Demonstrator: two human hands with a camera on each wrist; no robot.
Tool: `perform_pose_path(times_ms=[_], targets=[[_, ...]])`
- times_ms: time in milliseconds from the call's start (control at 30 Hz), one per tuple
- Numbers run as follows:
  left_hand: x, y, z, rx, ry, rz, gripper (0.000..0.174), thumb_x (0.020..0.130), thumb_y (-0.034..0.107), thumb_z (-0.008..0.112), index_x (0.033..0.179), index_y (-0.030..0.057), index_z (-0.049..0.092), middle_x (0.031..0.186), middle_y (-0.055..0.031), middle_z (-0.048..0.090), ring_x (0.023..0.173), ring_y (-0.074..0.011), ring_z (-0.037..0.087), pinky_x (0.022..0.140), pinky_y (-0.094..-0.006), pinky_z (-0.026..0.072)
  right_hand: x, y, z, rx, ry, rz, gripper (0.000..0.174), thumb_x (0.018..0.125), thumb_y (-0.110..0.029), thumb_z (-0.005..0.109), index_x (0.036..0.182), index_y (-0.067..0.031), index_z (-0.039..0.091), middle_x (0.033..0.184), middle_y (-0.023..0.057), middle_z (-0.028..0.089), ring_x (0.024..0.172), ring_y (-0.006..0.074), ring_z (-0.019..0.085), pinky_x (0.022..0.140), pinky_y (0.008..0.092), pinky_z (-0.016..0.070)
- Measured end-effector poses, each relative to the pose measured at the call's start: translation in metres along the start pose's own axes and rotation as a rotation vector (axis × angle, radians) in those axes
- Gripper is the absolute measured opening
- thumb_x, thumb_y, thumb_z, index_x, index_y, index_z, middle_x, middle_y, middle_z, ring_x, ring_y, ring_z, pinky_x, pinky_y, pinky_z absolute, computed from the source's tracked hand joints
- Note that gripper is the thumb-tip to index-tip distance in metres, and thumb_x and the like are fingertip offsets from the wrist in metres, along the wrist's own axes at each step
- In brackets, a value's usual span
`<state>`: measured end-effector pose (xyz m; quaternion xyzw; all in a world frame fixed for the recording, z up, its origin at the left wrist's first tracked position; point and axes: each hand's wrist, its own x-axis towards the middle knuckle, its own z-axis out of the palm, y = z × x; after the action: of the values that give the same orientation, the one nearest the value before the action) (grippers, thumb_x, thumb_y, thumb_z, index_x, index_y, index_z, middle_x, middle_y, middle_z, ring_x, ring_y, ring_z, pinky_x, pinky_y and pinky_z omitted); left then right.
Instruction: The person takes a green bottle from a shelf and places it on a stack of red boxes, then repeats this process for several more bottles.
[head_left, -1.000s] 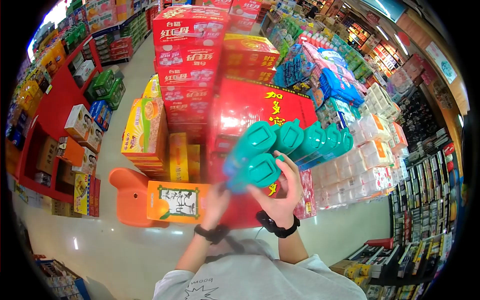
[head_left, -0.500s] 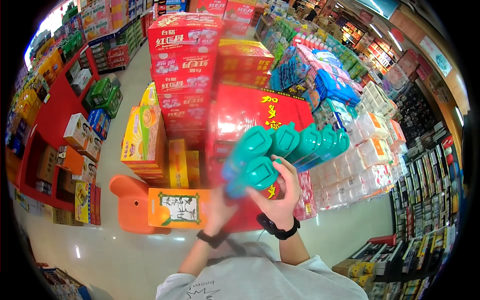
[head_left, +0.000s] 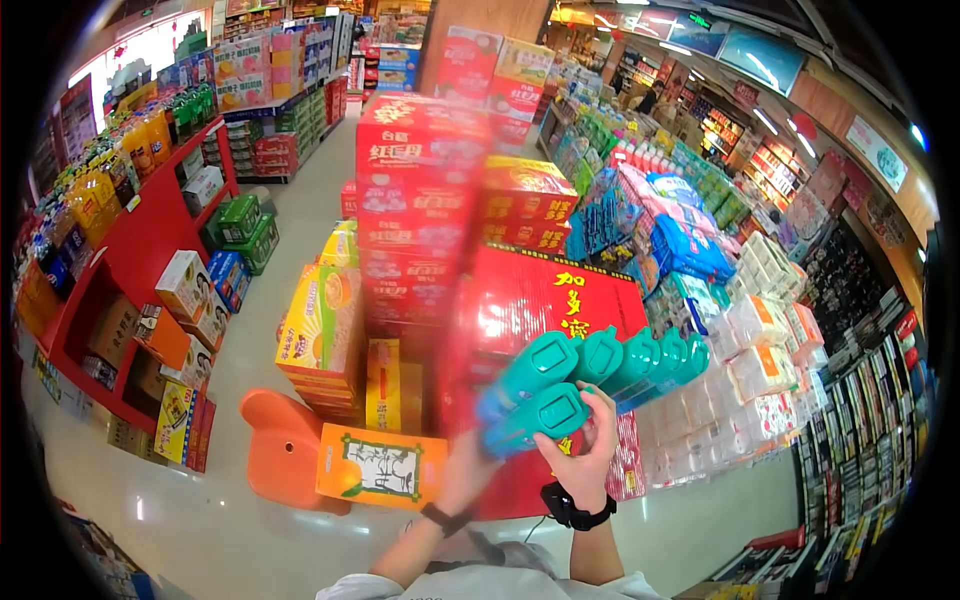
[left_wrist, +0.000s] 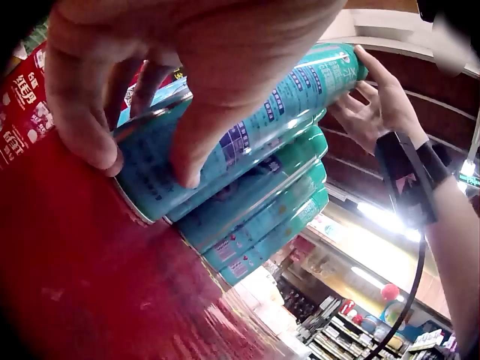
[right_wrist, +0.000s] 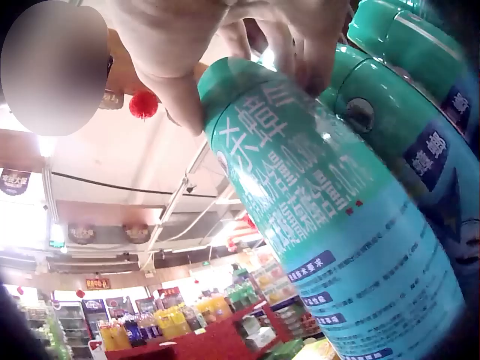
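A teal-and-blue spray can (head_left: 540,416) with a green cap stands tilted at the near end of a row of matching spray cans (head_left: 640,362) on a red carton (head_left: 545,300). My left hand (head_left: 472,475) grips its lower end, thumb on one side and fingers on the other in the left wrist view, with the base close at the red surface. My right hand (head_left: 588,450) holds the capped top between thumb and fingers. White lettering covers the can's side (right_wrist: 300,180) in the right wrist view. The neighbouring cans (left_wrist: 262,210) lean close beside it.
Stacked red boxes (head_left: 415,190) rise behind on the left. Left of the carton are an orange stool (head_left: 285,455) and an orange box (head_left: 385,468). Packs of tissue rolls (head_left: 745,370) stand to the right. A red shelf (head_left: 110,290) with bottles lines the far left.
The head view has tilted up, so everything sits lower in the picture. Both hands keep their hold on the same spray can, and the row of cans looks unchanged.
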<state>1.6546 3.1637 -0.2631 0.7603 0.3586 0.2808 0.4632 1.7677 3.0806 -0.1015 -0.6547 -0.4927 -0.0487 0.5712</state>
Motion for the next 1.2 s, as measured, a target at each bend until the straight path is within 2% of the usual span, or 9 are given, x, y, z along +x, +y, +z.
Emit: perform_pose_path(times_ms=[167,200,500,700,733,867,967,1100,1200], targets=[[-0.003,0.006,-0.01,-0.05,-0.046,0.002,0.07,0.073,0.023,0.083,0.129,-0.0002,0.048,0.116,-0.0206,0.06,0.106,-0.0346,0.061,0.087,-0.0399,0.0516,-0.011,0.004,0.006,0.103,0.027,0.159,0.069,0.067,-0.006,0.086,0.127,-0.0002,0.051,0.123,0.0135,0.054,0.112,0.0269,0.057,0.095,0.0382,0.0488],[-0.005,-0.006,-0.002,-0.016,-0.007,0.029,0.07,0.074,0.024,0.082,0.129,0.0002,0.048,0.117,-0.0206,0.06,0.108,-0.0352,0.061,0.088,-0.0407,0.0514,-0.015,0.007,0.001,-0.016,-0.091,0.122,0.078,0.073,0.003,0.076,0.139,-0.0015,0.034,0.128,0.013,0.047,0.117,0.0216,0.052,0.097,0.035,0.0463],[-0.014,-0.01,-0.007,-0.126,-0.002,0.082,0.065,0.076,0.022,0.08,0.13,0.0033,0.048,0.115,-0.02,0.059,0.105,-0.0388,0.06,0.085,-0.0446,0.0509,-0.023,-0.004,0.009,0.037,0.021,0.196,0.076,0.073,0.001,0.077,0.138,-0.0009,0.037,0.126,0.0144,0.051,0.113,0.0229,0.055,0.096,0.0376,0.0473],[-0.01,-0.012,-0.002,-0.151,-0.051,0.066,0.064,0.072,0.013,0.081,0.126,0.0011,0.05,0.112,-0.0171,0.059,0.085,-0.0271,0.065,0.074,-0.0363,0.053,-0.027,-0.017,-0.013,-0.133,-0.101,0.083,0.079,0.077,0.001,0.073,0.145,-0.0022,0.031,0.138,0.0125,0.04,0.123,0.0259,0.05,0.105,0.0397,0.0423],[-0.009,-0.019,0.002,-0.116,-0.028,0.127,0.062,0.07,0.011,0.081,0.124,-0.0002,0.052,0.109,-0.0148,0.059,0.077,-0.0201,0.063,0.069,-0.0326,0.0524,-0.027,-0.033,-0.022,-0.101,-0.095,0.113,0.075,0.079,0.0,0.072,0.144,-0.0029,0.035,0.14,0.0133,0.04,0.125,0.0272,0.05,0.106,0.0396,0.0419],[-0.022,-0.025,-0.003,0.096,0.195,0.328,0.056,0.072,0.009,0.08,0.121,-0.0013,0.054,0.1,-0.0135,0.06,0.078,-0.0203,0.062,0.067,-0.031,0.0519,-0.059,-0.027,-0.084,-0.151,-0.042,-0.027,0.059,0.081,0.001,0.069,0.135,-0.0025,0.046,0.138,0.0161,0.044,0.12,0.0257,0.055,0.101,0.0377,0.0464],[-0.053,-0.029,-0.004,0.024,0.349,0.303,0.028,0.083,0.007,0.069,0.108,0.0007,0.059,0.092,-0.0108,0.063,0.08,-0.0196,0.062,0.064,-0.0311,0.0493,-0.097,-0.025,-0.144,-0.15,0.008,0.03,0.049,0.082,0.002,0.067,0.128,-0.0004,0.052,0.131,0.0163,0.051,0.111,0.0253,0.061,0.095,0.0348,0.05],[-0.119,-0.013,0.012,0.041,0.301,0.193,0.012,0.092,0.011,0.061,0.092,-0.0013,0.064,0.068,-0.0069,0.064,0.057,-0.0111,0.055,0.056,-0.0269,0.0446,-0.165,-0.006,-0.234,-0.136,0.151,0.19,0.029,0.083,0.002,0.065,0.112,0.0024,0.062,0.108,0.0145,0.064,0.094,0.0217,0.067,0.085,0.0315,0.0528],[-0.176,0.032,0.032,0.173,0.002,0.18,0.035,0.1,0.032,0.054,0.112,0.0019,0.066,0.102,-0.0112,0.068,0.097,-0.0232,0.064,0.09,-0.0362,0.0491,-0.222,0.009,-0.302,-0.169,0.326,0.244,0.017,0.085,-0.001,0.064,0.102,0.0029,0.065,0.093,0.0113,0.068,0.086,0.0199,0.069,0.079,0.03,0.0533]])
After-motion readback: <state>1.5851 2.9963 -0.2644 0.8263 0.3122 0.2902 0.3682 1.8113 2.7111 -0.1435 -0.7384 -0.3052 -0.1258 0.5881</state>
